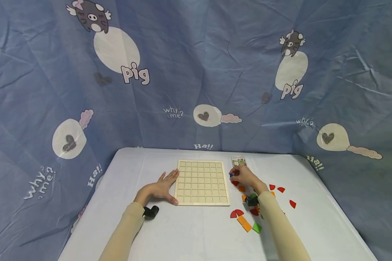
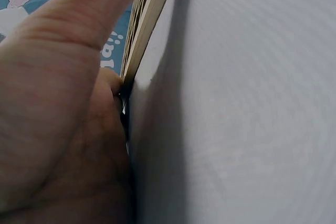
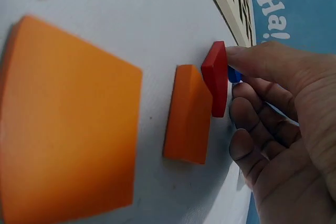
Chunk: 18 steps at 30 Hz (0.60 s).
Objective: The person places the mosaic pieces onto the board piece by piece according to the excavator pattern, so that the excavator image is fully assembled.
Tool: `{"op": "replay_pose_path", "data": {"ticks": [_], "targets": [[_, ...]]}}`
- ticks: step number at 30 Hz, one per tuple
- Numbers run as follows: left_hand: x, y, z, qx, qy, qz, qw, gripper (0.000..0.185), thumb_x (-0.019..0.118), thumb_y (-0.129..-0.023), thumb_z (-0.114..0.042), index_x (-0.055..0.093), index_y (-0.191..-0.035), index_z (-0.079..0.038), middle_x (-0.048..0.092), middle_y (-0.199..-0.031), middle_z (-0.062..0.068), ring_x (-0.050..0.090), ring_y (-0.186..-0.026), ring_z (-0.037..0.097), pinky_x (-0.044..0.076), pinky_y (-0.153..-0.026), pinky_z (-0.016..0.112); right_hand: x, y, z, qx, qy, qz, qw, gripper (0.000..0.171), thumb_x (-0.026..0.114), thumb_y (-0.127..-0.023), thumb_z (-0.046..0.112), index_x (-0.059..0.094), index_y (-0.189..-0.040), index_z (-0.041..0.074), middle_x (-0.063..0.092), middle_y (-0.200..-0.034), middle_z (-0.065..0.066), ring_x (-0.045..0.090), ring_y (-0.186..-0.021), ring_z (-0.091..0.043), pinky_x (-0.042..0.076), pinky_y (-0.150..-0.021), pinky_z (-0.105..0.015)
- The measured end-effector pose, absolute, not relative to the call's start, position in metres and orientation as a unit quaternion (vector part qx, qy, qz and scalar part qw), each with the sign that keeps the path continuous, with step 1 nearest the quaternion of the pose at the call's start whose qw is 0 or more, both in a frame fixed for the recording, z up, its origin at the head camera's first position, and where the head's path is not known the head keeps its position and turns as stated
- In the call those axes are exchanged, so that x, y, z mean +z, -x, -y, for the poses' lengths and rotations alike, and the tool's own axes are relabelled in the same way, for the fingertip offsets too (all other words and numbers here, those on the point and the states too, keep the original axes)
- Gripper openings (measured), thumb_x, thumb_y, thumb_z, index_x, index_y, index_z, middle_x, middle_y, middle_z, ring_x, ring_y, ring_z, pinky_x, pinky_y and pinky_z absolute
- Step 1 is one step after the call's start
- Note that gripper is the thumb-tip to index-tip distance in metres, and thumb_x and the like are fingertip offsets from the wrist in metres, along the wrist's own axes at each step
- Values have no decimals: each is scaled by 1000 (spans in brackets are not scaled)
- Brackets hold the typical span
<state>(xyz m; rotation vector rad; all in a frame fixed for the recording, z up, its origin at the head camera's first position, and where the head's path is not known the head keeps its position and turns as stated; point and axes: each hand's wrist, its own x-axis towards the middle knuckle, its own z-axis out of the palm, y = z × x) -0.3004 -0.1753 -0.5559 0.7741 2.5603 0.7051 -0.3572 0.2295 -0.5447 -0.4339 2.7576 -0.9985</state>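
Observation:
A square wooden grid board (image 1: 202, 182) lies flat on the table in the head view. My left hand (image 1: 161, 186) rests at the board's left edge, fingers spread and straight, thumb at the near corner. Right of the board, my right hand (image 1: 243, 175) pinches a small blue piece (image 3: 234, 74) between thumb and forefinger. In the right wrist view a red piece (image 3: 216, 77) stands just beside that thumb, with an orange block (image 3: 189, 116) close to it. The blue piece's full shape is hidden by the fingers.
Red quarter-round pieces (image 1: 292, 204), an orange strip (image 1: 244, 223) and a green piece (image 1: 257, 227) lie scattered near the right forearm. A small picture card (image 1: 238, 161) lies beyond the right hand. A blue printed cloth (image 1: 183, 72) hangs behind the table.

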Motion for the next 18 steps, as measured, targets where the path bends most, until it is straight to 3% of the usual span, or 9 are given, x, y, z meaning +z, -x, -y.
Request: {"op": "replay_pose_path", "data": {"ticks": [9, 18], "targets": [[-556, 300, 175, 252, -275, -908, 189, 136, 83, -62, -57, -1, -154, -2, -7, -163, 12, -7, -151, 29, -11, -120, 54, -547, 357, -225, -342, 140, -926, 82, 20, 78, -80, 14, 67, -95, 5, 64, -85, -4, 56, -74, -12, 50, -62, -22], [-556, 301, 175, 254, -271, -909, 190, 135, 83, -63, -57, -1, -154, -2, -7, -163, 12, -7, -151, 29, -12, -120, 54, -540, 354, -205, -364, 177, -910, 87, 17, 74, -84, 14, 68, -98, 7, 68, -90, -3, 61, -80, -12, 53, -66, -24]]}}
